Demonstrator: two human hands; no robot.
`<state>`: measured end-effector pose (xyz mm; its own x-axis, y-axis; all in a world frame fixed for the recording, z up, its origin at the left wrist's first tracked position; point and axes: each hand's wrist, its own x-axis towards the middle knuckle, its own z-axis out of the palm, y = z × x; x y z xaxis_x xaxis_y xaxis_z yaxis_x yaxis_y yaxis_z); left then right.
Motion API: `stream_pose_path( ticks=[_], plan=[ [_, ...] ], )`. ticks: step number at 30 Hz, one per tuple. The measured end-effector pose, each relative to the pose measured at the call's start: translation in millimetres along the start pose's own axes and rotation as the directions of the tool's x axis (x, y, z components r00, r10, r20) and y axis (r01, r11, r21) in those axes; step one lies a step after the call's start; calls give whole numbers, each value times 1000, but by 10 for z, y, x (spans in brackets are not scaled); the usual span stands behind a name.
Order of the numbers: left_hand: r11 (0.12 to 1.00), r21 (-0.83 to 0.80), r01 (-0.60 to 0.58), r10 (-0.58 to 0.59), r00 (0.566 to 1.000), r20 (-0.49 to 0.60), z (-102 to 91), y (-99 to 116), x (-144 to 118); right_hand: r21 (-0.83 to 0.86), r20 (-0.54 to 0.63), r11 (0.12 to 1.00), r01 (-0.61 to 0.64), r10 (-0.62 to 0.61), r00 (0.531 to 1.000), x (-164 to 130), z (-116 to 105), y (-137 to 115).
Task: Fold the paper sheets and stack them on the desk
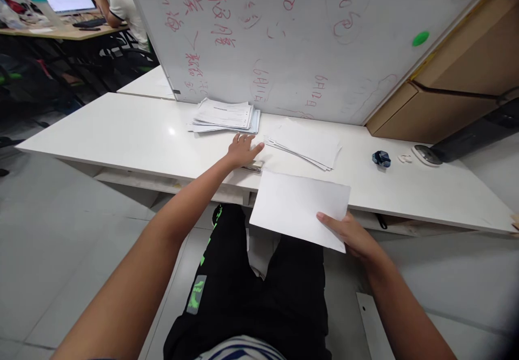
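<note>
White paper (298, 206) is in the R hand (352, 233): thumb flat on top near its lower R corner, fingers mostly hidden underneath, so a pinch grip. Can't tell if it's 1 sheet or several. Face-up side is blank, plain matte white w/ faint grey shading toward the bottom; approx. rectangular, longer side to side, tilted so the R end sits a bit lower. Top edge looks slightly wavy, other edges fairly straight; no obvious folds. Location: above the lap, in front of the bench (133, 127), its upper part overlapping the bench's near edge in view.

L hand (242, 150) is palm-down over the bench, fingers spread & relaxed, nothing gripped. Small metallic-looking item (254, 167) lies just below it at the near edge, partly hidden; can't tell if they touch. To the hand's R, fanned sheets (310, 144) lie flat: also white, no clear print, edges splayed at the L & bottom. Just beyond the hand, printed stack (225, 115): white pages w/ faint dark lines, uneven edges, bluish sheets showing at the R side & bottom.

Behind, whiteboard (284, 52) w/ red handwriting. Far R: dark blue item (381, 159), cardboard boxes (430, 106).
</note>
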<state>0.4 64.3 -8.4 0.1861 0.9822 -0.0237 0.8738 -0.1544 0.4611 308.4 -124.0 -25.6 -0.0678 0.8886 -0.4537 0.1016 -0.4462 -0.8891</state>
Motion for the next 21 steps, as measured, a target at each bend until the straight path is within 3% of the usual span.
stream_pose_path(
  ticks=[5,17,21],
  plan=[
    [1000,-28,-7,7,1000,9,22,-41,13,-27,38,1000,6,-5,999,-139,-126,36],
    [1000,28,3,-4,1000,21,-10,20,-25,3,35,1000,-1,1,999,-68,-88,17],
    [1000,-5,5,-5,1000,23,-9,14,-22,88,-34,994,59,-56,998,-13,3,-65]
  ],
)
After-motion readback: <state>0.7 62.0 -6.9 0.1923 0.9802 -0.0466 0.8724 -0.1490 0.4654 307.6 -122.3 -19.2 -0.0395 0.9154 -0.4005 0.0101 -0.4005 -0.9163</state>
